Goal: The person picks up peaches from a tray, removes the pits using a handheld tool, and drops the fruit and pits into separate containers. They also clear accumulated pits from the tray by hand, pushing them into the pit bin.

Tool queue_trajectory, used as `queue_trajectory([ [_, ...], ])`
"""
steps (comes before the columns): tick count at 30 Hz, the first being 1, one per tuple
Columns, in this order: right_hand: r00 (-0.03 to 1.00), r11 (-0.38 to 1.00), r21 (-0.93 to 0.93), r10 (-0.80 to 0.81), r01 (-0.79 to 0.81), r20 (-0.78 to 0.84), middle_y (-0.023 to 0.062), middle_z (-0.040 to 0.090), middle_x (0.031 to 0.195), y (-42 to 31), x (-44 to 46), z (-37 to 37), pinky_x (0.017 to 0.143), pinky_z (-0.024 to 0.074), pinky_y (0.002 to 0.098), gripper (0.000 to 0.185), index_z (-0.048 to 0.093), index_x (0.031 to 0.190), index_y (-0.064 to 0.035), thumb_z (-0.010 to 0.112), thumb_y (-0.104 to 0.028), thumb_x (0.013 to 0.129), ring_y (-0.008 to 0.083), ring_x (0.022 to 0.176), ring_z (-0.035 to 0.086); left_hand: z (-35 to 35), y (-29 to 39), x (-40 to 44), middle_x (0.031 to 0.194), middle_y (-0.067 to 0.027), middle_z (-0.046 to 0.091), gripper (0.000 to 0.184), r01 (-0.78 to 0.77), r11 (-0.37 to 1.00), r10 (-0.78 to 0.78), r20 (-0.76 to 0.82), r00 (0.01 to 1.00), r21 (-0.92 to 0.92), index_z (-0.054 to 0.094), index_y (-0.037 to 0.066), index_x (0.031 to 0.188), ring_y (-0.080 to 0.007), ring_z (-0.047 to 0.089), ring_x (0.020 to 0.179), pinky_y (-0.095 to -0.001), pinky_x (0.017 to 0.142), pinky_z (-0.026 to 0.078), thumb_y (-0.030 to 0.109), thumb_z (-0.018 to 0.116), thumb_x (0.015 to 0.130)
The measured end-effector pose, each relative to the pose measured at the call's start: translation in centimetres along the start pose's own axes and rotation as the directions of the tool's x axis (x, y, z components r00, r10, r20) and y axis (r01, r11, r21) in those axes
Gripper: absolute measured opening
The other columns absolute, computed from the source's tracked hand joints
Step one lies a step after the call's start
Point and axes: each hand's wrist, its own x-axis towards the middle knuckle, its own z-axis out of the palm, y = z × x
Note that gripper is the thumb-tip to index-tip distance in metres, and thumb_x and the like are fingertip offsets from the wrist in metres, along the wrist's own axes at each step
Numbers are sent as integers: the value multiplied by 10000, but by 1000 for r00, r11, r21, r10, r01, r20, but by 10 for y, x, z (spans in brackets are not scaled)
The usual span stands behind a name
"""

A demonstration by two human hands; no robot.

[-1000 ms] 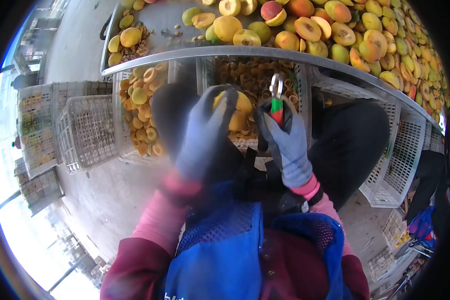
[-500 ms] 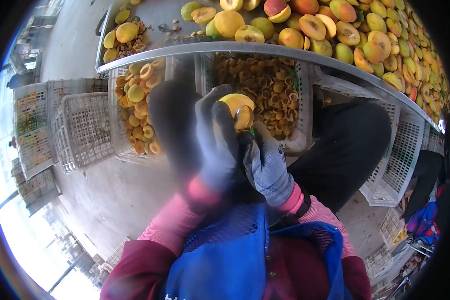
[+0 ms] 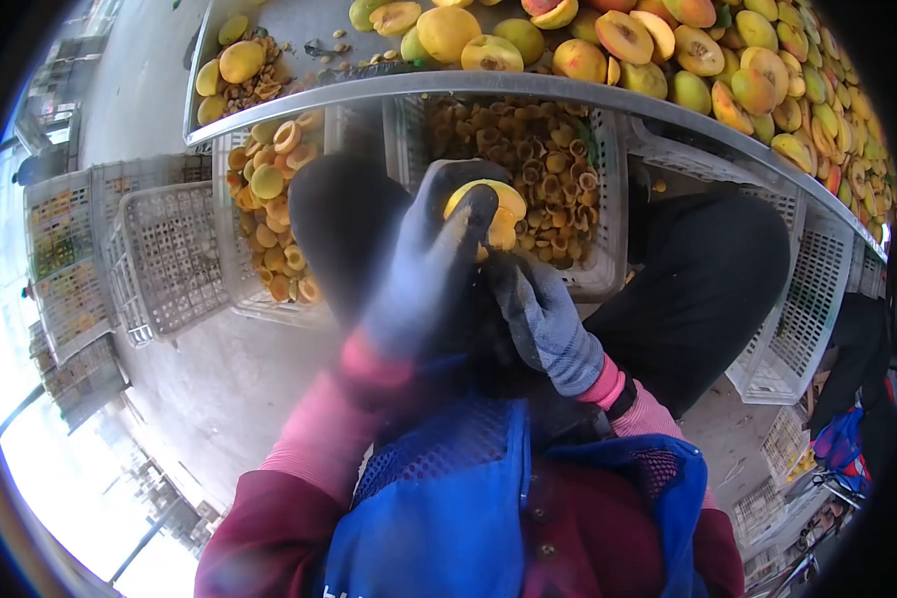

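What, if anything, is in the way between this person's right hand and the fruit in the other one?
Nothing visible stands between them: the right hand is just below the fruit, though I can't tell if they touch. The left hand holds the fruit, its thumb covering part of it.

Left hand (image 3: 427, 244) curled beside right hand (image 3: 550, 324)

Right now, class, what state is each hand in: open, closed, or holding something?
Left hand: closed, holding a yellow fruit.
Right hand: curled just below the fruit; whether it grips anything cannot be told.
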Motion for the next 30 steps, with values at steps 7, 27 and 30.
queue_trajectory([
  [7, 860, 757, 409, 457, -509, 225, -45, 404, 570, -24, 3, -1, 364, 271, 211, 387, 519, 834, -131, 441, -495, 942, 64, 408, 345, -5, -2, 9, 875, -114, 634, 223, -164, 960, 159, 42, 986, 229, 567, -12, 1064, -129, 607, 787, -276, 696, 494, 101, 590, 873],
  [27, 690, 482, 494, 514, -723, 509, -68, 292, 495, -3, 1, -26, 308, 192, 213, 472, 468, 729, -185, 428, -627, 888, 53, 354, 267, -9, -34, 6, 963, -84, 604, 276, -260, 955, 235, 171, 957, 143, 569, 2, 1094, -133, 576, 873, -276, 800, 460, 119, 625, 851],
  [30, 796, 739, 299, 584, -603, 161, -72, 292, 505, -12, 0, -23, 317, 190, 215, 473, 477, 771, -169, 424, -623, 892, 49, 367, 271, -4, -26, 1, 956, -76, 605, 264, -55, 997, 48, 122, 991, 52, 568, 2, 1100, -124, 577, 858, -276, 781, 468, 116, 615, 866],
])
